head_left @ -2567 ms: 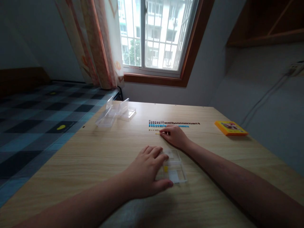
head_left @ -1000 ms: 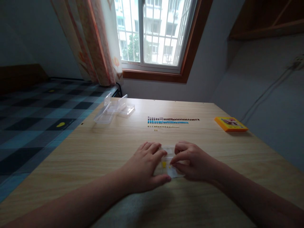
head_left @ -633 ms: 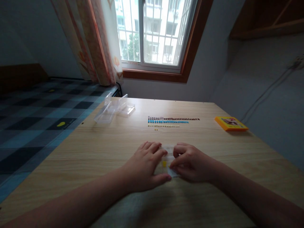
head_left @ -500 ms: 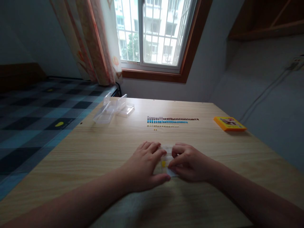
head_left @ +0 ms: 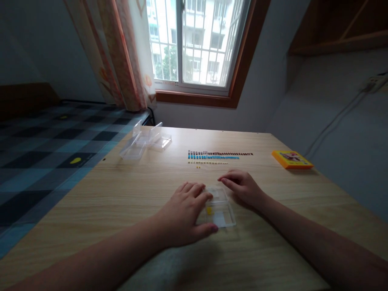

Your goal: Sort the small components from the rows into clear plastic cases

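Observation:
My left hand (head_left: 189, 208) holds a small clear plastic box (head_left: 224, 212), its thumb on the near edge and fingers on the far side. The box lies open, lid folded back, with yellow pieces (head_left: 209, 210) and a whitish patch inside. To the right and beyond it, my right hand (head_left: 242, 184) is lifted off the box, thumb and forefinger pinched together. What the pinch holds is too small to make out. Farther off lie rows of tiny pieces: dark brown (head_left: 222, 153), blue (head_left: 218, 157) and pale yellow (head_left: 209, 162). Two yellow pieces (head_left: 198, 167) lie nearest me.
Several clear plastic boxes (head_left: 133, 149) stand open at the table's far left. An orange-yellow box (head_left: 292, 160) lies near the right edge of the wooden table (head_left: 145, 190). Left of the table is a bed with a checked cover (head_left: 75, 137); a window (head_left: 203, 48) is behind.
My right hand has come out of the clear box and moved away and to the right, fingers still pinched. My left hand stays on the box.

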The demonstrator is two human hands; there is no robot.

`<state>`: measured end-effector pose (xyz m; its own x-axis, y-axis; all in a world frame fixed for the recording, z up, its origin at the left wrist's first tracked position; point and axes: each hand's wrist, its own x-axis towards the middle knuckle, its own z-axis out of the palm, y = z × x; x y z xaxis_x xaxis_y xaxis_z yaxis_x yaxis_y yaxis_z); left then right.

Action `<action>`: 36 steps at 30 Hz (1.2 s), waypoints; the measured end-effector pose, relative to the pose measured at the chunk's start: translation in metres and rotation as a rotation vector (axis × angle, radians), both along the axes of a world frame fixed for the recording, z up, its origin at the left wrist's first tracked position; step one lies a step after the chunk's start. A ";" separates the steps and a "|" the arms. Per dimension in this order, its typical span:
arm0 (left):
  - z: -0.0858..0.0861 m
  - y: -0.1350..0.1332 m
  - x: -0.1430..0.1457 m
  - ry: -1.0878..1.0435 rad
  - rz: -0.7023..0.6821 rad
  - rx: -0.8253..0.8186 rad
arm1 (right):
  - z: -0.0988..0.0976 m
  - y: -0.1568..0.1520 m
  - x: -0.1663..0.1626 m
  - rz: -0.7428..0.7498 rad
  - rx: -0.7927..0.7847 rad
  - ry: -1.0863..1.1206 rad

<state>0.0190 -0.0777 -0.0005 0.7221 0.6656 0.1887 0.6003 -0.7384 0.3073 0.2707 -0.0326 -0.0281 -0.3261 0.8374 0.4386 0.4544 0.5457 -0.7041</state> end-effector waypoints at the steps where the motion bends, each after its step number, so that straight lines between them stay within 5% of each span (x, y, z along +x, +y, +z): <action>1: 0.000 0.000 0.000 -0.003 -0.003 0.003 | -0.003 0.007 -0.001 -0.024 -0.002 0.007; 15: 0.001 0.000 -0.001 -0.017 -0.001 0.002 | -0.005 0.084 -0.056 -0.075 0.079 -0.192; 29: 0.000 0.000 -0.001 0.007 0.000 -0.005 | -0.003 0.077 -0.050 -0.057 0.073 -0.220; 36: 0.002 0.000 0.000 0.009 0.001 -0.012 | -0.004 0.035 -0.016 -0.074 0.010 -0.086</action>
